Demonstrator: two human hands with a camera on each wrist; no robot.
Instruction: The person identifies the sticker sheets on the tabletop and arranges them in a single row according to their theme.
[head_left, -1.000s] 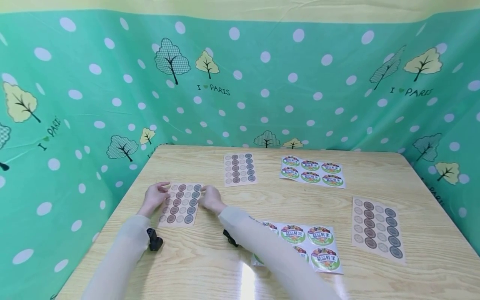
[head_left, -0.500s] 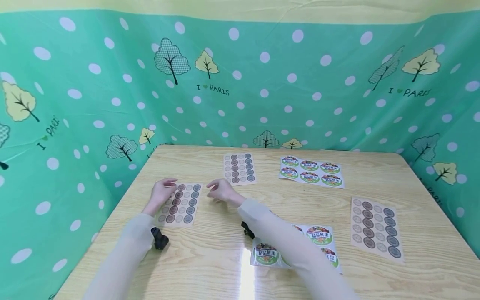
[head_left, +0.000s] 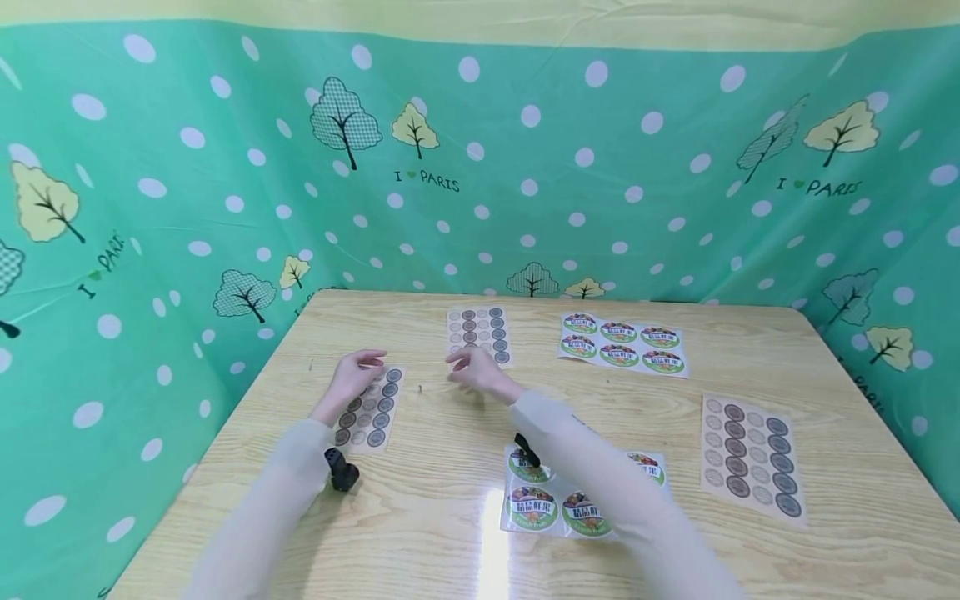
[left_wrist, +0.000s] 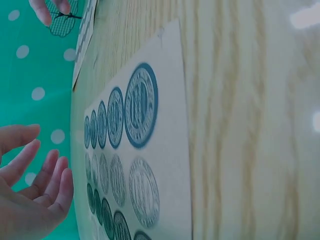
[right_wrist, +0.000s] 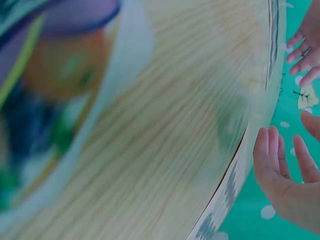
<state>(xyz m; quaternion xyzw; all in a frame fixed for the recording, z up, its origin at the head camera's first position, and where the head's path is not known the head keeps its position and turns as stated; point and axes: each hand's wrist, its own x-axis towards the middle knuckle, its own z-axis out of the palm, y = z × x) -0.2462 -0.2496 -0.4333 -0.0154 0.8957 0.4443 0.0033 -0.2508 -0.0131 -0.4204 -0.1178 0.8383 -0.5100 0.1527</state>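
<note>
My left hand (head_left: 352,383) hovers over the upper left part of a sheet of round seal-like stickers (head_left: 378,417), hiding some of them. In the left wrist view its fingers are loosely bent with nothing between them, and the sheet (left_wrist: 170,125) lies flat on the wood, blue and grey rings in rows. To the right, my right hand (head_left: 482,372) is above the table at the lower edge of a second sheet of round stickers (head_left: 477,325) and overlaps its bottom row. The right wrist view shows that hand (right_wrist: 287,185) with its fingers apart, holding nothing.
Under my right forearm lies a glossy sheet of fruit-label stickers (head_left: 532,508). Another fruit-label sheet (head_left: 621,343) is at the back right, and a third round-sticker sheet (head_left: 753,458) lies at the right. A green patterned curtain (head_left: 525,183) encloses the wooden table (head_left: 420,525).
Both hands have come away from the sides of the left sticker sheet. The right hand has moved right and back; the left has lifted and shifted right over the sheet, which stays put.
</note>
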